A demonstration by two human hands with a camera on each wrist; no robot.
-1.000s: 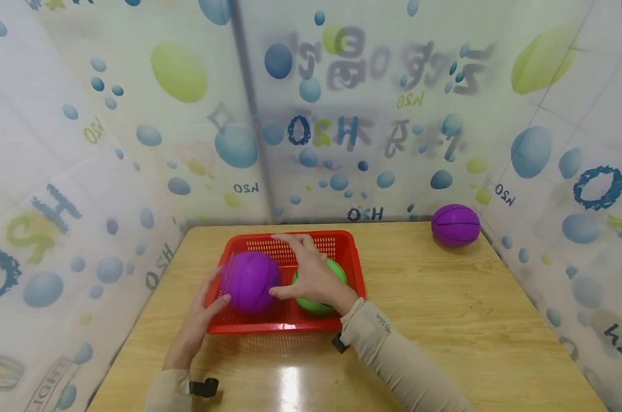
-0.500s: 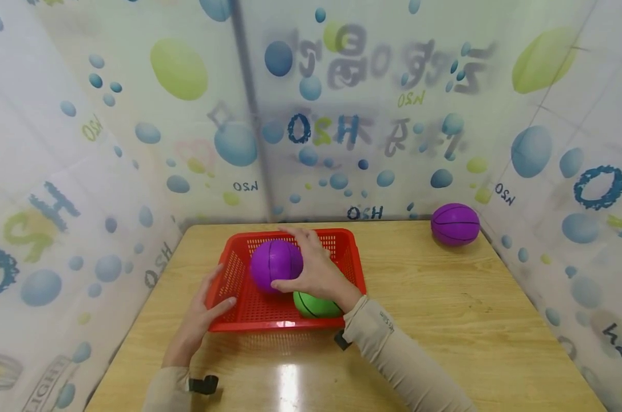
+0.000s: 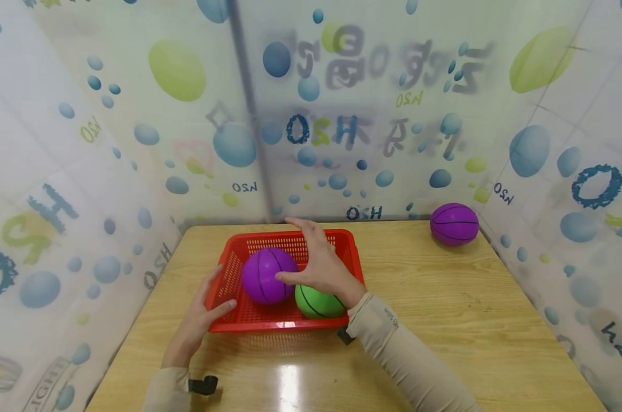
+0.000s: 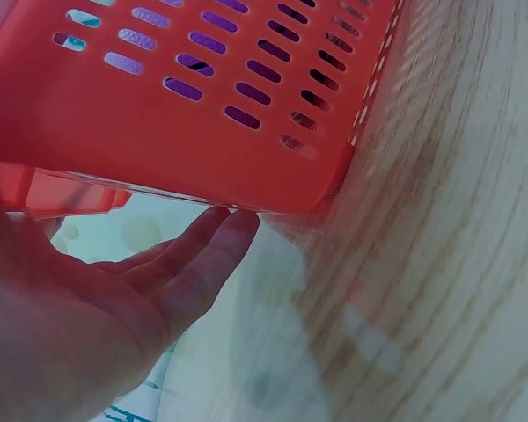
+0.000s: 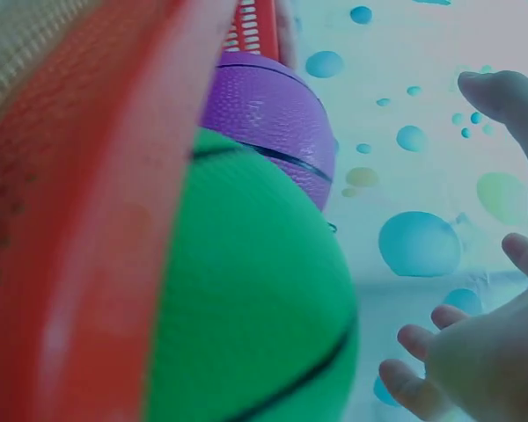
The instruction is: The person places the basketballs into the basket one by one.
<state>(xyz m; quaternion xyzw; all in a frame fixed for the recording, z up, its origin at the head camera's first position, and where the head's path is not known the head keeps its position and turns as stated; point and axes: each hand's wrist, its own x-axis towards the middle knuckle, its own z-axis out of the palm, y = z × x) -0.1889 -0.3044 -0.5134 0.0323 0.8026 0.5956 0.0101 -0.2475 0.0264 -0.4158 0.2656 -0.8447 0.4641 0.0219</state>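
A red plastic basket with slotted walls sits on the table. Inside it lie a purple toy basketball and, to its right, a green toy basketball. My left hand is at the basket's left side, thumb spread over the rim. In the left wrist view its straight fingers lie against the outside of the basket. Above the green ball my right hand is spread, holding nothing; its thumb overlaps the purple ball in the head view. The right wrist view shows that hand apart from the green ball.
Another purple ball with black lines rests at the table's back right corner. The wooden table is bounded by patterned curtains at the back and both sides.
The purple ball in the basket rolled right and back, then leftward and nearer again. My right hand has risen slightly to the right. The left hand has stayed almost still.
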